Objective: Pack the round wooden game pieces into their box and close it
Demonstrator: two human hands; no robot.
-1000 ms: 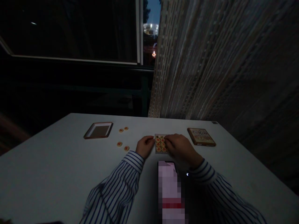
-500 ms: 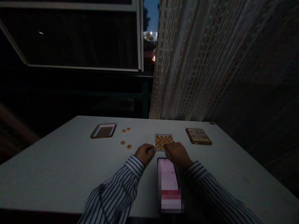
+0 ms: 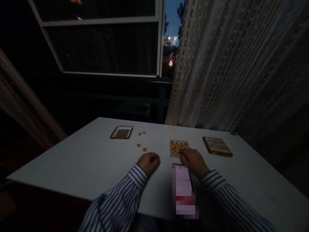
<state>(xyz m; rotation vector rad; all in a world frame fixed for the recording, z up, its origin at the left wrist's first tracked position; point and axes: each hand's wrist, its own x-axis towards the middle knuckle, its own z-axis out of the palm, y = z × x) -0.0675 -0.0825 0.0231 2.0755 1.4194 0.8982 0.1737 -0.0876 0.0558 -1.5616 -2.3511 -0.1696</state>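
Observation:
A small square tray point(image 3: 174, 157) in the middle of the table holds rows of round Chinese chess pieces point(image 3: 173, 149) with red and dark markings. My right hand point(image 3: 194, 162) reaches over its front right corner. The fingertips are closed on a chess piece there, which they largely cover. To the left of the tray, apart from it, my left hand point(image 3: 147, 163) rests on the table with curled fingers; whatever may be inside them is hidden. Beyond that hand lie loose pieces, one point(image 3: 144, 149) nearest it and others farther back.
An open shallow box point(image 3: 121, 138) lies at the back left of the white table point(image 3: 96, 167). A printed box lid point(image 3: 217, 146) is at the right. A lit phone point(image 3: 182, 180) lies between my forearms. Behind the table hangs a string curtain point(image 3: 205, 80) beside a window.
My left hand has drawn away from the tray's left side, leaving a gap. My right hand stays at the front right corner. The view has turned left, shifting the table things rightward.

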